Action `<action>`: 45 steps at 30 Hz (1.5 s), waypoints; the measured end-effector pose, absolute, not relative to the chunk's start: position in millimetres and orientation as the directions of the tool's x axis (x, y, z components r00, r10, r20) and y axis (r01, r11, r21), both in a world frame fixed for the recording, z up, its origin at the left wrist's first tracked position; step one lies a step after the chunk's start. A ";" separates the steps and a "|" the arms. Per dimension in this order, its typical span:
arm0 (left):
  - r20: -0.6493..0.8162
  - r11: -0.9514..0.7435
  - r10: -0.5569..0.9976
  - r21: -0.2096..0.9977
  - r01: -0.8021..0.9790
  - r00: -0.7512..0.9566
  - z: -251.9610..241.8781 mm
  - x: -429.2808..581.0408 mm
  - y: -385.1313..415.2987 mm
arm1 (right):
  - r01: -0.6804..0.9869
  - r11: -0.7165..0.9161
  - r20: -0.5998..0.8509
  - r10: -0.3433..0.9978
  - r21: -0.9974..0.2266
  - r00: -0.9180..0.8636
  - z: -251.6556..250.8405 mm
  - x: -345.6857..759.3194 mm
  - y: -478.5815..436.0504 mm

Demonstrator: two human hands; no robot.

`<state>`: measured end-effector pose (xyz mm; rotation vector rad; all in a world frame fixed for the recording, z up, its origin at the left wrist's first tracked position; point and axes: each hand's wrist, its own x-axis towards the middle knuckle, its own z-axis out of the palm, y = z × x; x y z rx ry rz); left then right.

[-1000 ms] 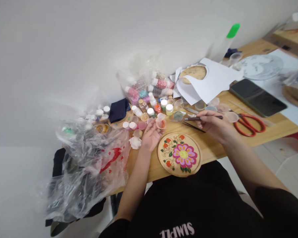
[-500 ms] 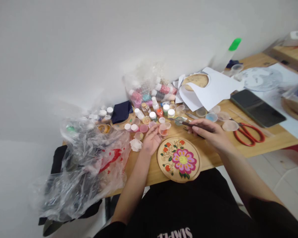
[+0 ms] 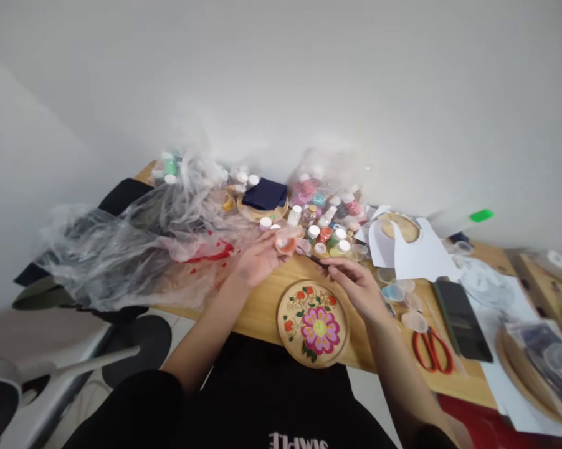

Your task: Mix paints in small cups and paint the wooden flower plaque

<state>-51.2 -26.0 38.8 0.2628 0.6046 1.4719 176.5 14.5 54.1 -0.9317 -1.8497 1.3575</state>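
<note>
My left hand holds a small clear plastic cup with orange stuff inside, raised over the table and tilted a little. In my right hand is a thin dark-handled tool, gripped like a pen. Its tip points left toward the cup and is too blurred to tell brush from spatula. Below and between both hands lies a round wooden board at the table's front edge. It bears a pink flower with a yellow centre, orange blossoms and green leaves, all in gold outlines.
Behind the hands stand several small jars and cups. Crumpled plastic bags cover the left side. Red-handled scissors, a phone and white papers lie on the right. A folded dark cloth sits at the back.
The view has turned left. My left hand has lifted the cup away from the board, and my right hand has brought the tool's tip closer to the cup.
</note>
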 end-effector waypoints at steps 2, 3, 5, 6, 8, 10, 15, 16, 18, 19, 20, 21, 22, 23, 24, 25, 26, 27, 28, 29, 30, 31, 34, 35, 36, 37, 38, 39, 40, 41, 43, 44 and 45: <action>-0.216 0.027 0.972 0.509 -0.860 -0.097 42.5 -66.7 -38.1 | 0.188 0.278 0.111 0.786 -0.942 -0.608 55.7 159.8 18.4; -0.218 -0.003 0.967 0.508 -0.861 -0.131 43.7 -73.8 -45.5 | 0.199 0.307 0.116 0.763 -0.931 -0.636 55.0 152.2 19.6; -0.221 -0.060 0.955 0.510 -0.858 -0.198 45.2 -85.8 -62.5 | 0.218 0.378 0.134 0.715 -0.900 -0.686 51.7 139.7 20.3; -0.222 -0.087 0.948 0.514 -0.854 -0.230 45.9 -90.4 -71.5 | 0.226 0.417 0.145 0.691 -0.880 -0.708 49.8 135.2 20.3; -0.220 -0.132 0.934 0.522 -0.842 -0.283 47.7 -96.8 -88.9 | 0.236 0.496 0.167 0.639 -0.836 -0.751 46.0 129.7 20.1; -0.212 -0.170 0.922 0.531 -0.830 -0.324 50.5 -99.6 -103.5 | 0.234 0.569 0.186 0.583 -0.788 -0.791 42.4 128.1 21.0; -0.198 -0.213 0.909 0.536 -0.817 -0.367 58.8 -94.0 -120.9 | 0.227 0.700 0.214 0.483 -0.677 -0.849 30.5 131.0 29.0; -0.213 -0.201 0.908 0.533 -0.822 -0.360 60.3 -91.4 -121.4 | 0.230 0.717 0.217 0.473 -0.658 -0.854 27.7 131.6 30.9; -0.256 -0.166 0.907 0.513 -0.842 -0.334 63.5 -85.2 -120.9 | 0.237 0.743 0.221 0.460 -0.626 -0.860 22.4 132.8 34.1; -0.275 -0.146 0.908 0.498 -0.854 -0.316 65.2 -81.7 -120.1 | 0.241 0.753 0.221 0.456 -0.612 -0.862 20.1 133.3 35.4; -0.284 -0.131 0.912 0.483 -0.866 -0.297 67.2 -78.0 -119.1 | 0.246 0.761 0.222 0.454 -0.601 -0.863 18.0 133.9 36.6; -0.280 -0.123 0.918 0.470 -0.874 -0.280 69.2 -74.3 -117.9 | 0.251 0.767 0.222 0.454 -0.591 -0.863 16.1 134.6 37.6; -0.271 -0.118 0.925 0.460 -0.880 -0.265 71.4 -70.4 -116.5 | 0.258 0.771 0.222 0.456 -0.582 -0.862 14.4 135.4 38.6; -0.261 -0.110 0.933 0.451 -0.886 -0.249 73.6 -66.4 -115.0 | 0.263 0.775 0.224 0.458 -0.574 -0.860 12.8 136.3 39.6; -0.254 -0.097 0.940 0.445 -0.890 -0.229 75.7 -62.3 -113.4 | 0.269 0.778 0.225 0.460 -0.568 -0.859 11.3 137.3 40.5; -0.249 -0.083 0.945 0.441 -0.894 -0.211 77.6 -58.2 -111.7 | 0.272 0.781 0.227 0.462 -0.562 -0.857 9.8 138.3 41.4; -0.247 -0.068 0.950 0.439 -0.896 -0.193 79.2 -54.2 -109.9 | 0.274 0.784 0.230 0.463 -0.557 -0.856 8.3 139.3 42.3; -0.246 -0.051 0.953 0.438 -0.898 -0.174 80.5 -50.2 -108.1 | 0.275 0.786 0.232 0.463 -0.554 -0.855 7.0 140.1 43.2; -0.245 -0.035 0.957 0.439 -0.898 -0.157 81.4 -46.3 -106.3 | 0.275 0.787 0.235 0.463 -0.552 -0.855 5.7 140.7 44.1; -0.241 -0.021 0.960 0.441 -0.897 -0.141 82.0 -42.6 -104.5 | 0.274 0.789 0.237 0.462 -0.550 -0.855 4.6 141.2 44.8; -0.237 -0.010 0.963 0.445 -0.896 -0.128 82.3 -39.3 -102.8 | 0.273 0.789 0.239 0.462 -0.550 -0.854 3.7 141.4 45.5; -0.232 0.000 0.966 0.447 -0.895 -0.116 82.3 -36.3 -101.1 | 0.272 0.789 0.242 0.463 -0.550 -0.853 2.8 141.5 46.0; -0.225 0.031 0.971 0.444 -0.895 -0.078 80.8 -29.6 -96.0 | 0.269 0.790 0.252 0.465 -0.551 -0.849 1.1 141.1 46.5; -0.226 0.045 0.972 0.444 -0.895 -0.063 79.9 -28.0 -94.2 | 0.269 0.790 0.256 0.467 -0.551 -0.847 0.6 140.9 46.4; -0.226 0.058 0.973 0.445 -0.894 -0.049 78.9 -26.5 -92.5 | 0.269 0.790 0.261 0.469 -0.551 -0.844 0.3 140.9 46.1; -0.225 0.071 0.974 0.448 -0.891 -0.036 77.9 -25.0 -90.9 | 0.271 0.790 0.267 0.474 -0.550 -0.839 0.3 141.0 45.5; -0.223 0.082 0.975 0.452 -0.888 -0.023 76.8 -23.4 -89.3 | 0.275 0.788 0.275 0.482 -0.550 -0.832 0.6 141.3 44.5; -0.218 0.091 0.976 0.458 -0.885 -0.012 75.8 -21.7 -87.8 | 0.280 0.787 0.286 0.492 -0.550 -0.822 1.5 141.8 43.1; -0.212 0.097 0.977 0.463 -0.881 -0.004 75.0 -19.9 -86.4 | 0.284 0.785 0.300 0.503 -0.550 -0.811 3.0 142.4 41.1; -0.206 0.099 0.978 0.467 -0.879 0.001 74.2 -17.9 -85.1 | 0.287 0.784 0.317 0.514 -0.551 -0.797 5.3 143.1 38.5; -0.201 0.109 0.979 0.477 -0.872 0.012 73.0 -13.7 -82.4 | 0.286 0.783 0.360 0.533 -0.553 -0.765 11.9 144.6 31.7; -0.203 0.116 0.979 0.482 -0.868 0.018 72.4 -11.6 -80.9 | 0.282 0.785 0.384 0.540 -0.552 -0.749 15.8 145.2 27.7; -0.207 0.124 0.978 0.486 -0.865 0.024 71.8 -9.6 -79.2 | 0.278 0.788 0.407 0.543 -0.550 -0.735 19.9 145.6 23.5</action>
